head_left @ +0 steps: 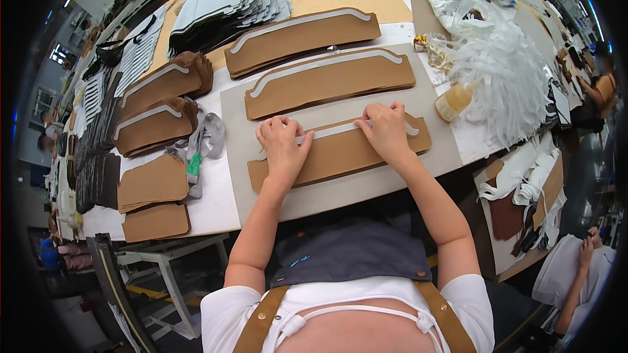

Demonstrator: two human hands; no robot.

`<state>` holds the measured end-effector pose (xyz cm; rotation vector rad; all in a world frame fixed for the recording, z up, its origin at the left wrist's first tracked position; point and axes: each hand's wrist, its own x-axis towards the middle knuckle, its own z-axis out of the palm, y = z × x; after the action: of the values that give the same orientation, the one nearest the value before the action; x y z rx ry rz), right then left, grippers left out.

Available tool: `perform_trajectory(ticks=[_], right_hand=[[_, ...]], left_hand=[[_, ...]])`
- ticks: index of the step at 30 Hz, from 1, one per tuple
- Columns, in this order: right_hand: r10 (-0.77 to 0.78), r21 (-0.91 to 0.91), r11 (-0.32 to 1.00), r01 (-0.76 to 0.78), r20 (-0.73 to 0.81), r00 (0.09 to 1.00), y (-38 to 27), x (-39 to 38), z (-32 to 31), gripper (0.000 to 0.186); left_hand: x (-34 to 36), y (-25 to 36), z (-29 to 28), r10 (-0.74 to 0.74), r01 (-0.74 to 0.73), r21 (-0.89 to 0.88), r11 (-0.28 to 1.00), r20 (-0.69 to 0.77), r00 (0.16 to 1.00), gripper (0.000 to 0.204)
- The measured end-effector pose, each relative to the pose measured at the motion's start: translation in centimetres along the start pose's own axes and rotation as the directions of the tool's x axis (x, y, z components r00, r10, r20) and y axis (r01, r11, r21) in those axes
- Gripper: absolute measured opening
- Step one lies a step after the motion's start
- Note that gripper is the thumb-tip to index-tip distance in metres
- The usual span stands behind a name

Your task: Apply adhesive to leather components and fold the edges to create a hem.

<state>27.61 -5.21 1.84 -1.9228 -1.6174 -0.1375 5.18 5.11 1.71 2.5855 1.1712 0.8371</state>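
A long brown panel (340, 156), on top of a thin stack, lies in front of me on a grey board. Along its upper edge runs a narrow white strip (337, 131) with curved ends. My left hand (283, 146) is closed at the strip's left part, thumb and bent fingers pinching it against the panel. Farther along, my right hand (387, 132) pinches the strip near its right end. The fingertips partly cover it. Just beyond lie two more stacks of brown panels (333, 85) (301, 42), each topped with a white strip.
At the right a glue bottle (451, 103) leans beside a heap of white strips (500, 72). Smaller brown stacks (160, 127) and a grey cloth (210, 136) lie left. Grey-white pieces (226, 6) are piled at the back. A bin of scraps (523, 189) stands off the table's right edge.
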Motion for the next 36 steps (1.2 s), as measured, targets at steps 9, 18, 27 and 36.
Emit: perform_trajectory(ticks=[9, 18, 27, 36], right_hand=[[0.015, 0.001, 1.0, -0.015, 0.015, 1.0, -0.1, -0.1, 0.1, 0.021], [0.02, -0.018, 1.0, -0.02, 0.001, 1.0, 0.0, -0.5, 0.0, 0.025], [0.275, 0.018, 0.962, -0.274, -0.066, 0.959, 3.6, -1.7, -3.3, 0.035], [0.22, -0.069, 0.971, -0.23, -0.129, 0.967, 4.0, -2.4, -2.7, 0.034]], left_hand=[[-0.1, -0.2, 0.2, -0.003, 0.002, 0.032, 0.999, 0.014, 1.0, 0.025], [0.5, 1.8, 0.5, 0.451, -0.462, 0.106, 0.88, 0.117, 0.885, 0.048], [-0.5, 1.8, 0.6, 0.375, -0.391, 0.043, 0.919, 0.202, 0.905, 0.06], [-0.8, 2.1, 0.7, 0.353, -0.367, 0.042, 0.929, 0.188, 0.917, 0.062]])
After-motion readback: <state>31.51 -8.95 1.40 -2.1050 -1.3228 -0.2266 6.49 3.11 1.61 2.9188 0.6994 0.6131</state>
